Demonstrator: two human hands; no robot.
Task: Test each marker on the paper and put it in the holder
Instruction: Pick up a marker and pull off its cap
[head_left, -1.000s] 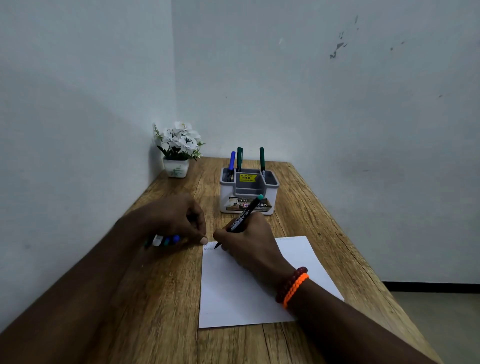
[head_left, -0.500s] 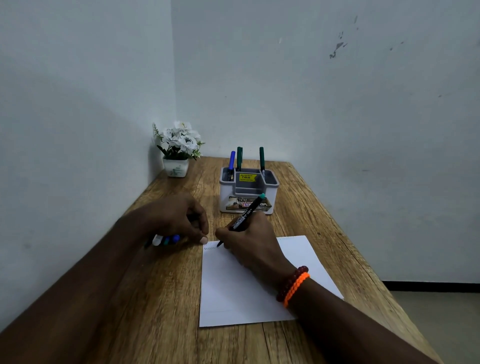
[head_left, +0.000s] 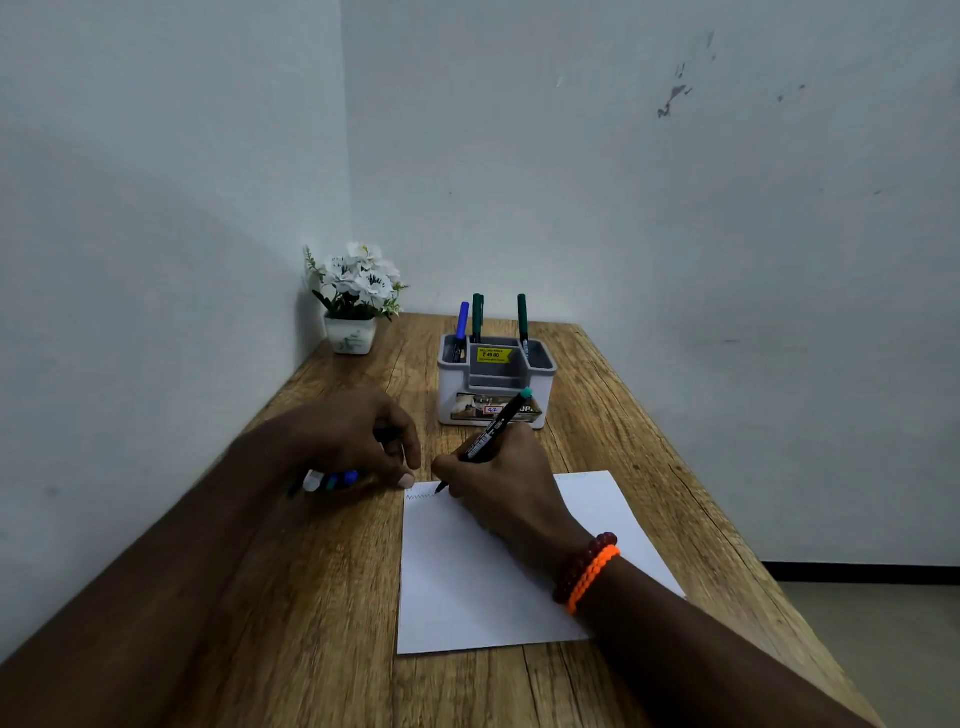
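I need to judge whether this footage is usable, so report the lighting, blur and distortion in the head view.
Head view: dim, bluish light; both forearms and the left hand are underexposed. Wide-angle bending shows in the wooden table edges. The markers under the left hand are soft. The right hand, its black marker, the zigzag line on the paper and the holder read clearly; no glare.
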